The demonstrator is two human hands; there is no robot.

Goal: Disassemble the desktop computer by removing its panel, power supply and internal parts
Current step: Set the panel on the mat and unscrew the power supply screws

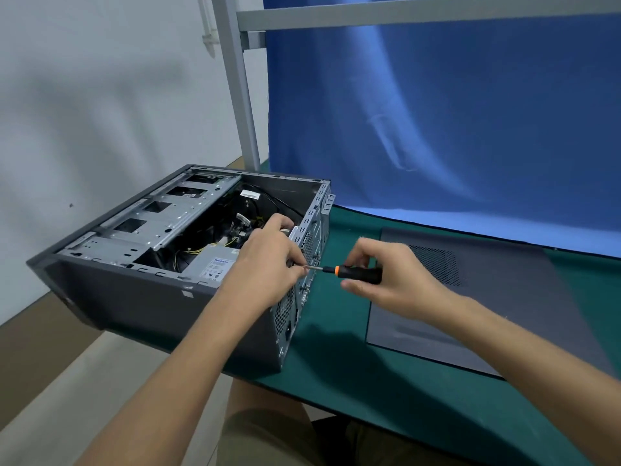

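two hands meet at the rear wall of the open computer case (134, 297), which lies on its side on the green table (336, 381), its near-left corner jutting past the table's front edge. left hand (268, 260) fingers (297, 264) pinch the screwdriver (363, 274) at its metal tip. right hand (393, 280) fingers curl round the black handle. power supply (215, 264) sits inside, just left of the left fingers. detached side panel (470, 324) lies flat under and beyond the right fingers, with bare table between it and the case.
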